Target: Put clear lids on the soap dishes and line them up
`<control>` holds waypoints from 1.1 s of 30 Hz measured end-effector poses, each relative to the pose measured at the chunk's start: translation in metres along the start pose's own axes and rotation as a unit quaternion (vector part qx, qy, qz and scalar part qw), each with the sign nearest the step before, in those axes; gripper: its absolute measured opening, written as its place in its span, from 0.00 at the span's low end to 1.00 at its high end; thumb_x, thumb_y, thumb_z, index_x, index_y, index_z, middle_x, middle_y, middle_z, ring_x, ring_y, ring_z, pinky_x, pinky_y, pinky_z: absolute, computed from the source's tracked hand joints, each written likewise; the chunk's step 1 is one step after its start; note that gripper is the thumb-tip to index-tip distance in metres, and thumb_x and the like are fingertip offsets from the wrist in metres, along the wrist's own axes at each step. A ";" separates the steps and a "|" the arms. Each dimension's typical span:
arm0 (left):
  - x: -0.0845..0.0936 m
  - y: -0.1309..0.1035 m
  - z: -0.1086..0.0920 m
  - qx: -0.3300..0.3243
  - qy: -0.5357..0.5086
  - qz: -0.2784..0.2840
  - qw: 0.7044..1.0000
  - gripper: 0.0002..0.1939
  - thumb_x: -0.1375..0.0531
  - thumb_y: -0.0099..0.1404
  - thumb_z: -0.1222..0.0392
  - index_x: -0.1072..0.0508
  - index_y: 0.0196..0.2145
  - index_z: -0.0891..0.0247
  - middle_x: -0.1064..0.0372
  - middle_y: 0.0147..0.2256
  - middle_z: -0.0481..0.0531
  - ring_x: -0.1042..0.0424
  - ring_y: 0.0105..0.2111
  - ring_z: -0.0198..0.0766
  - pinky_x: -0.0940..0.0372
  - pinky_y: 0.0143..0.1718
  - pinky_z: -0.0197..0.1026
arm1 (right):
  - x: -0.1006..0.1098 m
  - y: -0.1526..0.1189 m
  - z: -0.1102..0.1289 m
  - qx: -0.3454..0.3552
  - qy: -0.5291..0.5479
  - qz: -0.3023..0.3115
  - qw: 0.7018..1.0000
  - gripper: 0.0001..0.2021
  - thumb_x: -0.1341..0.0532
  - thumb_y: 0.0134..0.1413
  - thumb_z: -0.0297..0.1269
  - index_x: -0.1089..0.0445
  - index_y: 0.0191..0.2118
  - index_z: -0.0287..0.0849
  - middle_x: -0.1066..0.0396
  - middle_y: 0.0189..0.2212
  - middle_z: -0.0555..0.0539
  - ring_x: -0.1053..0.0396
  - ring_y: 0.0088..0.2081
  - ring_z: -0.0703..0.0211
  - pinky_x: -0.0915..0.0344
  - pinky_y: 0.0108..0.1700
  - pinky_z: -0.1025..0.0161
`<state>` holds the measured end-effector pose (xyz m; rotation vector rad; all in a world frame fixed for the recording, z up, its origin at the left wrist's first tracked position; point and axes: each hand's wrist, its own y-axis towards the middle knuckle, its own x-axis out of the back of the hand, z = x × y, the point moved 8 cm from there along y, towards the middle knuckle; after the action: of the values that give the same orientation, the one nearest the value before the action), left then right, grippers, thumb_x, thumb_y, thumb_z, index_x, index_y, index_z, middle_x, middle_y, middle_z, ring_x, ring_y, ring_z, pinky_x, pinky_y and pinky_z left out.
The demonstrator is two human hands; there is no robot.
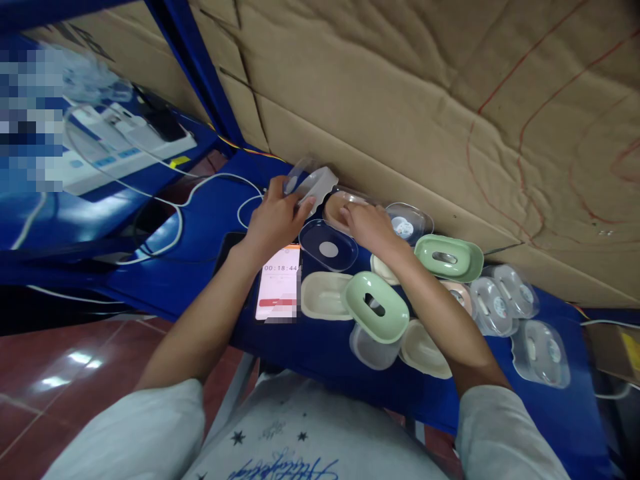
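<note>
Left hand [275, 217] clamped on one frosted dish [321, 189], right hand [371, 223] at one peach dish [334, 209]
Both dishes sit by the cardboard [440, 133]; whether the right hand grips, I cannot tell; two green dishes [395, 312], one phone [278, 283] and three clear cases [493, 308] lie about the table [550, 423]

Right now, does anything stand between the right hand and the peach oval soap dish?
Nothing visible does: the right hand has its fingertips at the peach oval soap dish. The frosted tray at the left hand is left of the dish, the clear oval lid on its near side; neither intervenes.
</note>
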<state>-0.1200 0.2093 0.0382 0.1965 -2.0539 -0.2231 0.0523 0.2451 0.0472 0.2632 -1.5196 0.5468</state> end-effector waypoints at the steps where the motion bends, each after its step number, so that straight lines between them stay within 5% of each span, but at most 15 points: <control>1: -0.002 0.000 -0.001 -0.007 0.002 0.006 1.000 0.26 0.50 0.80 0.43 0.22 0.54 0.64 0.41 0.67 0.67 0.31 0.65 0.61 0.34 0.65 0.62 | -0.001 0.000 -0.001 0.003 0.003 0.002 1.000 0.21 0.52 0.78 0.38 0.23 0.56 0.37 0.22 0.56 0.33 0.24 0.56 0.43 0.35 0.54 0.53; 9: -0.004 0.004 0.004 -0.026 0.002 0.007 1.000 0.25 0.52 0.81 0.46 0.22 0.48 0.65 0.40 0.67 0.67 0.32 0.65 0.57 0.35 0.66 0.60 | -0.006 -0.011 0.000 0.066 0.016 0.027 0.997 0.15 0.44 0.72 0.29 0.24 0.56 0.38 0.25 0.61 0.38 0.27 0.60 0.49 0.34 0.56 0.61; 14: 0.000 0.006 0.004 -0.029 -0.038 -0.020 0.999 0.26 0.54 0.81 0.45 0.22 0.44 0.63 0.38 0.66 0.65 0.31 0.64 0.55 0.34 0.66 0.56 | -0.006 -0.012 0.001 0.052 0.011 0.012 0.998 0.20 0.45 0.68 0.24 0.28 0.61 0.34 0.25 0.60 0.32 0.27 0.61 0.43 0.34 0.58 0.55; 22: 0.005 0.006 -0.001 -0.048 -0.081 -0.059 0.994 0.26 0.55 0.81 0.43 0.24 0.43 0.63 0.38 0.66 0.65 0.32 0.65 0.55 0.37 0.69 0.59 | 0.014 -0.002 -0.025 0.027 0.096 -0.028 0.995 0.21 0.54 0.78 0.37 0.30 0.64 0.40 0.22 0.58 0.38 0.24 0.57 0.45 0.33 0.56 0.55; 29: 0.018 -0.004 -0.028 -0.152 -0.098 -0.069 0.981 0.28 0.56 0.81 0.40 0.24 0.48 0.62 0.42 0.69 0.64 0.40 0.71 0.53 0.40 0.72 0.56 | 0.068 -0.074 -0.052 0.031 0.121 -0.147 0.981 0.24 0.55 0.79 0.43 0.33 0.67 0.44 0.23 0.59 0.41 0.26 0.59 0.46 0.35 0.62 0.51; 33: 0.014 -0.016 -0.054 -0.233 -0.126 -0.019 0.964 0.25 0.51 0.80 0.40 0.24 0.56 0.57 0.46 0.73 0.60 0.44 0.74 0.54 0.41 0.73 0.57 | 0.069 -0.129 -0.068 0.075 0.069 -0.160 0.982 0.21 0.52 0.77 0.40 0.30 0.66 0.50 0.29 0.67 0.45 0.35 0.69 0.46 0.44 0.71 0.45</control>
<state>-0.0783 0.1866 0.0716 -0.0898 -2.1816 -0.7778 0.1722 0.1805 0.1331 0.5642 -1.2711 0.4137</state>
